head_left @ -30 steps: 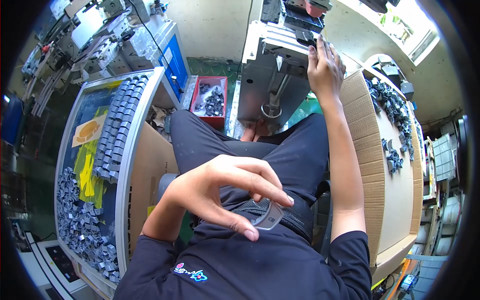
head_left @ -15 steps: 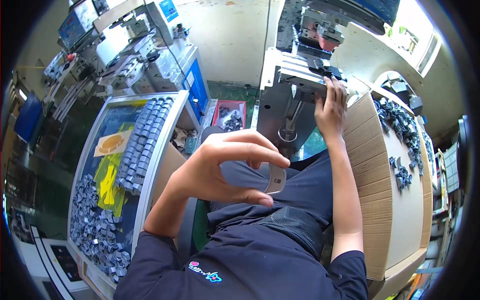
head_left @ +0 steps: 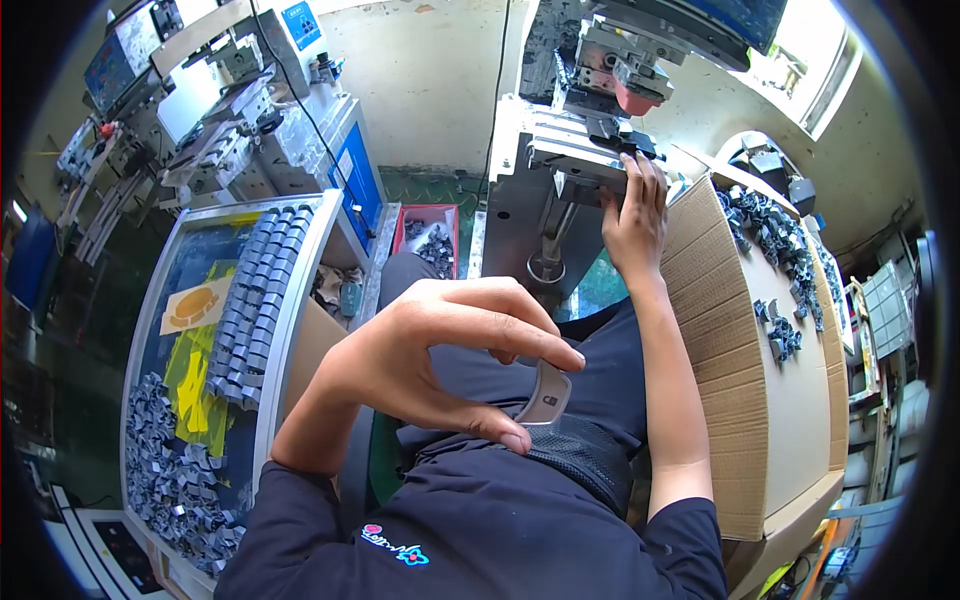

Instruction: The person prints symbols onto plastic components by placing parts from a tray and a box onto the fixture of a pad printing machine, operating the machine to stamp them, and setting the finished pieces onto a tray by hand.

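My left hand [head_left: 440, 350] pinches a small curved grey plastic piece [head_left: 546, 397] by its ends, between thumb and forefinger, above my lap. A small padlock-like mark is printed on the piece's face. Farther forward, my right hand [head_left: 637, 225] reaches up to the machine [head_left: 515, 210], its fingers stretched out. Its fingertips touch the front edge near the black fixture [head_left: 630, 143] on the machine's metal bed. A reddish pad [head_left: 636, 95] hangs above that fixture.
At left, a framed tray [head_left: 285, 370] bears rows of grey pieces [head_left: 255, 310] and a loose heap [head_left: 175, 490]. A cardboard box [head_left: 715, 370] with dark pieces on top stands right. Between the machines sits a red bin [head_left: 457, 225] of parts.
My left hand has lowered slightly and tilted the curved grey piece, so its printed mark shows at another angle. My right hand stays at the machine. The whole view has shifted a little.
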`<state>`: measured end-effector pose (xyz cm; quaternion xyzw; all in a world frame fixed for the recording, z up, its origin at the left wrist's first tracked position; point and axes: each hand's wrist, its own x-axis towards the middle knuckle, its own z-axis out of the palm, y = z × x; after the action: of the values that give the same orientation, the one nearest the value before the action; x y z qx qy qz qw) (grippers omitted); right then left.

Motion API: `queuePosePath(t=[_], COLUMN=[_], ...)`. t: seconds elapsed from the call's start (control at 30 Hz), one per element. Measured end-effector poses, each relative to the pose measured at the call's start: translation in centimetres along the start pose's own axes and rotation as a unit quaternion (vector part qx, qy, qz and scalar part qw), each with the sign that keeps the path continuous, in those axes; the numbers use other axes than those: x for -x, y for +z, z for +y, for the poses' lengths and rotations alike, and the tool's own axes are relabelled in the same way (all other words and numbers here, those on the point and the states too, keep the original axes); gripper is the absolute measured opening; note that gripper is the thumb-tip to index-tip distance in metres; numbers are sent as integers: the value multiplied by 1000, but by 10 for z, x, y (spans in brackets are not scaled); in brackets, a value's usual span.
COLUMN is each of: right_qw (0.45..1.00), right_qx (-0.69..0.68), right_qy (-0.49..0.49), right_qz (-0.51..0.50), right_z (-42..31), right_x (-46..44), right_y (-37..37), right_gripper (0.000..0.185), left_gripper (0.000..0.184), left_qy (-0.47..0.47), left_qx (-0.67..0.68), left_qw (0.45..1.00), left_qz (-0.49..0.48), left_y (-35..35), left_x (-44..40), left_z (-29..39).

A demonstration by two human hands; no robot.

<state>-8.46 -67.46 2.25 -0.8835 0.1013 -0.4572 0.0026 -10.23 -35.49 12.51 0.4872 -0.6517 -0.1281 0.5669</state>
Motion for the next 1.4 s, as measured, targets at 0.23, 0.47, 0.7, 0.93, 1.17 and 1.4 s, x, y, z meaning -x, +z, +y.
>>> queuePosePath(t=[0.23, 0.47, 0.7, 0.93, 1.17, 1.4], right_qw=[1000, 1000, 1000, 999, 1000, 999], right_qx=[-6, -1, 6, -14, -7, 6], right_qy=[3, 6, 2, -28, -23, -26], right_qz=[-6, -10, -15, -10, -19, -21], right_z=[2, 0, 1, -2, -5, -5], right_x=[1, 0, -1, -5, -4, -4], right_y=[1, 0, 3, -1, -6, -5], right_gripper=[53, 53, 52, 52, 54, 54], left_gripper=[60, 60, 55, 40, 41, 43], left_qy=[14, 9, -8, -118, -283, -372], left_qx=[0, 3, -60, -347, -374, -370], left_qw=[1000, 1000, 998, 922, 782, 679], left_qz=[-7, -9, -4, 124, 410, 513], left_y=[4, 6, 0, -92, -263, -362], left_x=[-1, -2, -3, 3, 99, 241], left_z=[3, 5, 5, -11, -63, -152])
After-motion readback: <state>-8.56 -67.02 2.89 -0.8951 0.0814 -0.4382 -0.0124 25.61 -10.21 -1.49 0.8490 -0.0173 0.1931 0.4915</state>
